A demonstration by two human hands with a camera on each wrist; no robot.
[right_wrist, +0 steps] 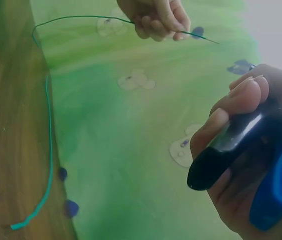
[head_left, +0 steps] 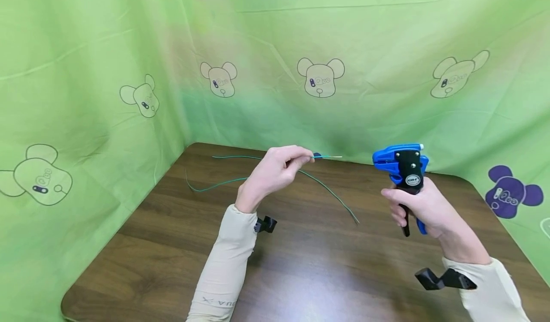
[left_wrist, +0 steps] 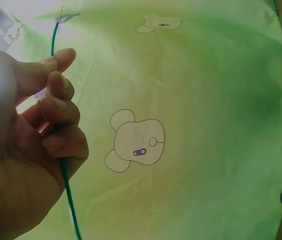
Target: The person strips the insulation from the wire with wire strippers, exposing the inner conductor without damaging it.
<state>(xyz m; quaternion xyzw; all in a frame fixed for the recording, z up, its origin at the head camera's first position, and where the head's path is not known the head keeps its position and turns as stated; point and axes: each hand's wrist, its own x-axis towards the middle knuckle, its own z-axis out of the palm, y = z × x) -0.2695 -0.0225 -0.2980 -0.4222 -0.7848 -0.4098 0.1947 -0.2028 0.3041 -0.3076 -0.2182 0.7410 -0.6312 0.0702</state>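
My left hand (head_left: 277,171) pinches a green wire (head_left: 327,156) between thumb and forefinger, its bare metal tip pointing right. In the left wrist view the wire (left_wrist: 70,200) runs down past the curled fingers of the hand (left_wrist: 36,125). My right hand (head_left: 423,207) grips a blue and black wire stripper (head_left: 406,167) upright, its head facing left, away from the wire. The right wrist view shows fingers of the hand (right_wrist: 245,100) round the black handle (right_wrist: 220,155), with the blue handle (right_wrist: 275,190) beside it.
Another length of green wire (head_left: 333,193) lies on the wooden table (head_left: 172,260), right of my left hand. Green wire (head_left: 215,185) also extends to the left. Green cloth (head_left: 266,36) with mouse-head drawings hangs behind and at the sides.
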